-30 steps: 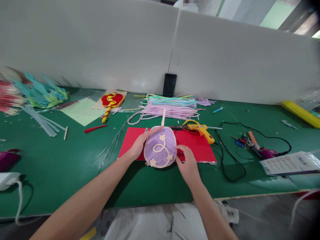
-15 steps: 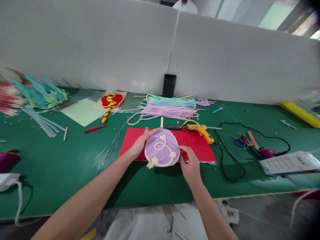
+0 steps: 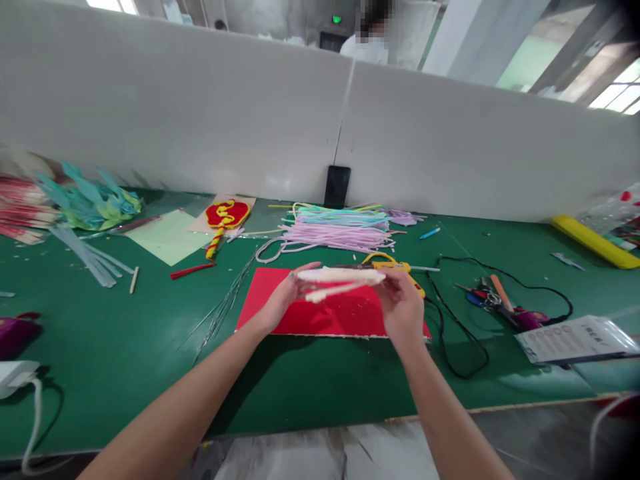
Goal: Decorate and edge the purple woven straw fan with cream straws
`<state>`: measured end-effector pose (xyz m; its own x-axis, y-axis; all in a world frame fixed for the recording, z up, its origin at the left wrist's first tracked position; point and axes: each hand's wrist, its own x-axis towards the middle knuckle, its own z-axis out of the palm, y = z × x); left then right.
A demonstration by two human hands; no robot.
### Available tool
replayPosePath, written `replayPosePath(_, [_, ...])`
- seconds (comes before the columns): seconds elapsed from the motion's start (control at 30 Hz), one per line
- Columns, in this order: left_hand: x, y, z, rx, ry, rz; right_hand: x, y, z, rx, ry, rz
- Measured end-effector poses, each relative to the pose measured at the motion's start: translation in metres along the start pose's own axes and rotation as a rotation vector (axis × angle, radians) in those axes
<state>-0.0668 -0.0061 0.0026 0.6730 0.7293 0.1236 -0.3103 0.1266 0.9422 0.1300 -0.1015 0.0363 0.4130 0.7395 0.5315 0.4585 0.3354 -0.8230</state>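
Observation:
Both my hands hold a small round fan (image 3: 345,274), made of fuzzy pipe cleaners with a cream rim, above a red board (image 3: 325,320). It is turned nearly edge-on, so its lilac face hardly shows. My left hand (image 3: 281,298) grips the left side, fingers closed around the edge. At the opposite end, my right hand (image 3: 404,305) pinches the rim; some fingertips are hidden. Behind the right hand lies a yellow glue gun (image 3: 417,287), partly covered. A yellow loop handle (image 3: 379,256) shows beside it.
Lilac and mint pipe cleaners (image 3: 340,235) lie in a bundle before a phone (image 3: 337,187) leaning on the partition. A red-and-yellow fan (image 3: 227,215) and thin wires (image 3: 223,310) are left. A black cord (image 3: 443,340), keys (image 3: 487,297) and a packet (image 3: 575,341) lie right.
The fan has been tilted from face-up to nearly edge-on and raised away from me. My right hand has shifted up and right with its edge. The camera view has tipped upward slightly.

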Motion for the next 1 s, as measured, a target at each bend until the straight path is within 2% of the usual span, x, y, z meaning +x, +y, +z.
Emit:
replayPosePath(0.03, [0.0, 0.002, 0.0, 0.009, -0.008, 0.028, 0.012, -0.006, 0.0, 0.027, -0.001, 0.013])
replayPosePath(0.13, [-0.002, 0.009, -0.001, 0.083, -0.015, 0.103, 0.044, -0.024, 0.003, 0.089, -0.113, 0.025])
replayPosePath(0.2, [-0.003, 0.013, -0.001, 0.137, 0.015, 0.127, 0.059, -0.034, 0.006, 0.094, -0.161, 0.003])
replayPosePath(0.33, [-0.005, 0.018, 0.0, 0.223, 0.121, 0.105, 0.076, -0.053, 0.013, 0.111, -0.31, 0.015])
replayPosePath(0.43, [-0.007, 0.018, -0.002, 0.23, 0.142, 0.077, 0.082, -0.058, 0.017, 0.171, -0.368, 0.107])
replayPosePath(0.53, [-0.006, 0.011, -0.004, 0.199, 0.125, 0.045, 0.082, -0.046, 0.02, 0.253, -0.385, 0.27])
replayPosePath(0.67, [-0.003, -0.002, -0.008, 0.164, 0.158, -0.001, 0.071, -0.013, 0.019, 0.349, -0.401, 0.481])
replayPosePath(0.83, [-0.001, -0.008, -0.008, 0.19, 0.179, -0.062, 0.052, 0.024, 0.015, 0.402, -0.432, 0.553])
replayPosePath(1.0, [-0.002, -0.01, -0.006, 0.213, 0.18, -0.117, 0.04, 0.047, 0.016, 0.464, -0.41, 0.565])
